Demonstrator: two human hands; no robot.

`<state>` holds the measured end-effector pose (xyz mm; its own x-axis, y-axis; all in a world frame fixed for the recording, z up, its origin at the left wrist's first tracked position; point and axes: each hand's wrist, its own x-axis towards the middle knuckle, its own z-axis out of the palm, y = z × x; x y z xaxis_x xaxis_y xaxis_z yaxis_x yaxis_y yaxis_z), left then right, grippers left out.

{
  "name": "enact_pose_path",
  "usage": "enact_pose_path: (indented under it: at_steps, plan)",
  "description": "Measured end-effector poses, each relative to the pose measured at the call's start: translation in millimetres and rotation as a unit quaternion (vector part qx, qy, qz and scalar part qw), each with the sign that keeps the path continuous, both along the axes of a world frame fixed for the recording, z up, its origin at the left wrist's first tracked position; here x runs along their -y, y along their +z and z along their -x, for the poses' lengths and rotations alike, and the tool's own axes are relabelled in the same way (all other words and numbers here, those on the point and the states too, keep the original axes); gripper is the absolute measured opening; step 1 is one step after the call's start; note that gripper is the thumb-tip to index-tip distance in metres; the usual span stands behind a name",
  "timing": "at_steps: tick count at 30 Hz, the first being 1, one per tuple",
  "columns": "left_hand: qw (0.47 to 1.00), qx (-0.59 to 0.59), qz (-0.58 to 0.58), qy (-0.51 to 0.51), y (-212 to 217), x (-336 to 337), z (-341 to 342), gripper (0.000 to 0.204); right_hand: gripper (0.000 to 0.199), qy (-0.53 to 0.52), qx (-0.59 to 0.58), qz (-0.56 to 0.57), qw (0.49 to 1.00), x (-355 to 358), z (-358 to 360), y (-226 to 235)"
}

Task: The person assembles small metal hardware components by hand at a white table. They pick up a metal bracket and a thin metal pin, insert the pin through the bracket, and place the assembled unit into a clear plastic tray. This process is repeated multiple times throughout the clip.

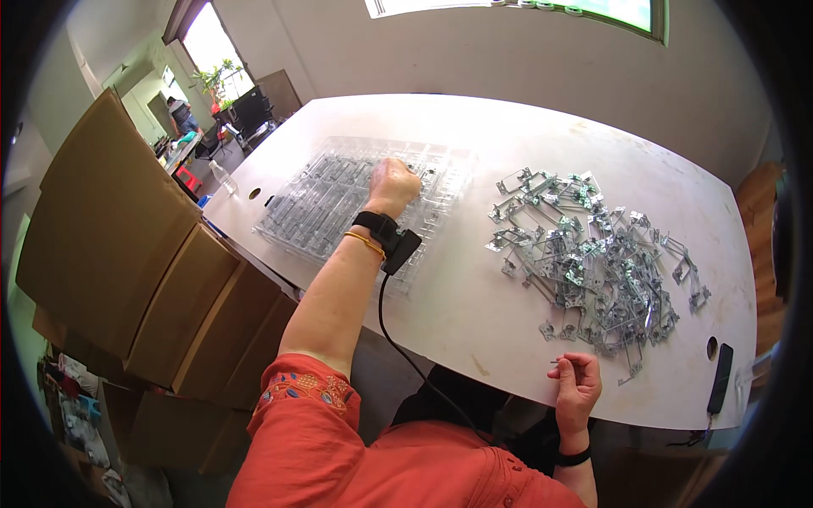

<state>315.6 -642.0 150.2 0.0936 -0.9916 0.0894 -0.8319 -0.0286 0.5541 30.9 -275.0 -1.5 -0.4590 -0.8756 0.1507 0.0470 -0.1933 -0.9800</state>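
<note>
My left hand (pixel 394 184) reaches over a clear plastic tray (pixel 460 169) divided into rows of compartments. Its fingers are bent together at the tray's far right part, and their tips are hidden. Many of the tray's compartments hold small grey metal parts (pixel 318 207). Close to the table's front edge, my right hand (pixel 577 388) is closed in a pinch. A small thin metal part (pixel 555 362) sticks out to the left between thumb and finger. Beyond that hand spreads a tangled heap of silvery metal brackets with bent rods (pixel 605 271).
All this lies on a large white table (pixel 457 330). Tall brown cardboard boxes (pixel 110 203) stand at its left. A clear bottle (pixel 222 178) is at the left edge, a black flat object (pixel 721 378) at the right. A cable (pixel 383 317) hangs from my left wrist. Another person (pixel 182 116) is far back.
</note>
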Motion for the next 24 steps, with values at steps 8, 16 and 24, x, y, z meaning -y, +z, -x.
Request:
enact_pose_path:
  at_steps: [8,16,24]
  plan:
    - [0.999,0.006,-0.038,-0.003,-0.9,-1.2,4.4,0.025,0.010,0.003,-0.008,0.001,1.000,-1.0,-1.3,0.0]
    - [1.000,-0.003,-0.027,-0.013,-3.1,-0.9,3.4,0.025,0.010,0.001,-0.011,0.002,1.000,-1.5,-0.7,-0.8]
    - [0.999,-0.010,-0.019,-0.030,-7.2,-0.2,-1.5,0.025,0.010,0.003,-0.012,0.000,1.000,-1.7,-1.8,1.5]
